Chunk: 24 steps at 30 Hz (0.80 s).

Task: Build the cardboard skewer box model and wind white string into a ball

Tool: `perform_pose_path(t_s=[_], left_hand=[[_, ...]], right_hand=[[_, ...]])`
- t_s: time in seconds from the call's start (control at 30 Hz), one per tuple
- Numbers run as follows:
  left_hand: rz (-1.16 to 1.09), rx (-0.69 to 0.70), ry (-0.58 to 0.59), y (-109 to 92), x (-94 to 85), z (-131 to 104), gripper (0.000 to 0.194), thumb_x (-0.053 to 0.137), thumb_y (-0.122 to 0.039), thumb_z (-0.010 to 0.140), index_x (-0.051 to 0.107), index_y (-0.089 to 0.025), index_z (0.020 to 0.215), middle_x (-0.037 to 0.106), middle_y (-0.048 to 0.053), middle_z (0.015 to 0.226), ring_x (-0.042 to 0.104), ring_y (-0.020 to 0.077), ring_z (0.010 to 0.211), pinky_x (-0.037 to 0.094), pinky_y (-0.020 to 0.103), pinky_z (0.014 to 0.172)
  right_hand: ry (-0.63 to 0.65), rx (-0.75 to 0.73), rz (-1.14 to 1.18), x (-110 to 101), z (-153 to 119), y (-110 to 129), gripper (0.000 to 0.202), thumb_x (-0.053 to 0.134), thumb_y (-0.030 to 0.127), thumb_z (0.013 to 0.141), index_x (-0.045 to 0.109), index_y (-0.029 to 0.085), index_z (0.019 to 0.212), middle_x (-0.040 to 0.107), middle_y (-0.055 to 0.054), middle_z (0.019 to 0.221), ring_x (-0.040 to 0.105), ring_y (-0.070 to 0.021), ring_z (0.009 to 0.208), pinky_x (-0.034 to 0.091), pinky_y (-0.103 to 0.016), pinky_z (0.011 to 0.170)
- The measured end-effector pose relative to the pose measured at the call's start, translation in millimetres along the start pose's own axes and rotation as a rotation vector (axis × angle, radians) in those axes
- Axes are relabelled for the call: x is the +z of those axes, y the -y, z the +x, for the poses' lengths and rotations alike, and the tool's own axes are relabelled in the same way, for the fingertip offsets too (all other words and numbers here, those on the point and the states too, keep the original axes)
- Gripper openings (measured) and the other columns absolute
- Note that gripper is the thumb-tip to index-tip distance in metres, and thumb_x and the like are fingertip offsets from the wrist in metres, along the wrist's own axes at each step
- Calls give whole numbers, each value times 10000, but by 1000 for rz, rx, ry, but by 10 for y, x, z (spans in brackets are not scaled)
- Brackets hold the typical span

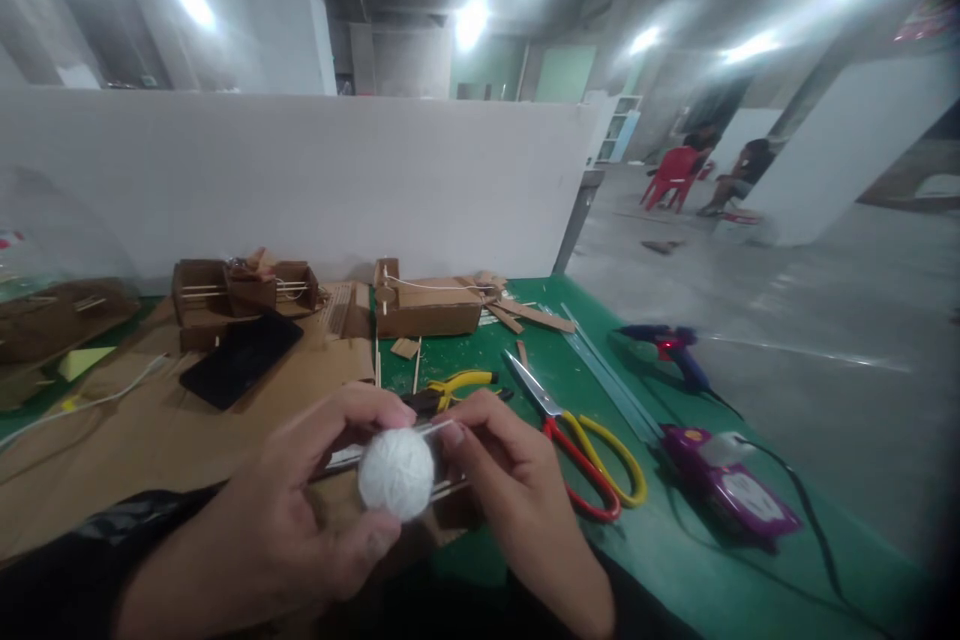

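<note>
A ball of white string (396,474) is between the thumb and fingers of my left hand (292,510), near the bottom centre. Just right of it, my right hand (517,490) pinches a thin white strand or stick (439,428) between thumb and forefinger. Beneath both hands lies a cardboard piece (454,510) with thin white sticks, mostly hidden. Yellow-handled pliers (461,382) lie just beyond my fingers. Scissors (577,440) with one red and one yellow handle rest open to the right of my right hand.
Cardboard boxes (427,308) and a black phone-like slab (241,358) stand or lie behind. At right are clear glue sticks (607,370), a blue glue gun (667,348) and a purple power strip (727,485) with a cable. A white panel (300,185) backs the green table (645,540). People sit far off.
</note>
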<state>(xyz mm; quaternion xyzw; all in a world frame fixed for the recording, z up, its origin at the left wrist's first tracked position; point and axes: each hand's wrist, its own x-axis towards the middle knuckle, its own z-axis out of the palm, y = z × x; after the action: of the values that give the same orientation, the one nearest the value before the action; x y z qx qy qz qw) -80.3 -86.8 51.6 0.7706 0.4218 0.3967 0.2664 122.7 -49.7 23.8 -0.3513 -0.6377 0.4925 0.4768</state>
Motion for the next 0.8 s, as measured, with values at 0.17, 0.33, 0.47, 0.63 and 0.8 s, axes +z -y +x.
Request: perform_pose_path(t_s=[0.17, 0.33, 0.47, 0.63, 0.8], left_hand=[[143, -37, 36, -24, 30, -60, 461, 681, -209, 712, 540, -274, 1146, 679, 2, 1007, 676, 177, 846, 562, 253, 756], [208, 16, 110, 1, 24, -123, 660, 693, -190, 730, 411, -344, 1307, 634, 12, 1236, 652, 203, 1092, 546, 292, 954], [221, 31, 165, 23, 25, -137, 814, 707, -202, 725, 307, -409, 1403, 609, 1, 1320, 648, 209, 1126, 552, 289, 965], [195, 41, 231, -5, 12, -115, 712, 690, -199, 765, 396, -419, 1376, 589, -11, 1313, 614, 216, 1164, 535, 291, 982], [73, 10, 224, -81, -2, -77, 478, 692, -236, 826, 559, -350, 1270, 583, 37, 1238, 614, 217, 1115, 552, 297, 939]], right_hand=[[-74, -123, -39, -51, 33, -47, 209, 603, 370, 941, 672, 190, 860, 594, -47, 928, 573, -171, 850, 442, -284, 736], [-8, 60, 94, -10, 42, -55, 274, 602, 440, 931, 643, 172, 898, 622, -25, 788, 560, -139, 674, 433, -253, 601], [9, 99, 143, -9, 49, -74, 287, 609, 454, 926, 621, 170, 891, 584, 7, 691, 520, -115, 607, 404, -226, 545], [20, 126, 128, -6, 55, -80, 319, 619, 477, 912, 624, 159, 881, 566, 7, 689, 483, -105, 599, 377, -215, 536], [60, 142, 71, 28, 47, -77, 352, 631, 501, 895, 662, 153, 857, 591, -12, 736, 481, -111, 620, 362, -213, 526]])
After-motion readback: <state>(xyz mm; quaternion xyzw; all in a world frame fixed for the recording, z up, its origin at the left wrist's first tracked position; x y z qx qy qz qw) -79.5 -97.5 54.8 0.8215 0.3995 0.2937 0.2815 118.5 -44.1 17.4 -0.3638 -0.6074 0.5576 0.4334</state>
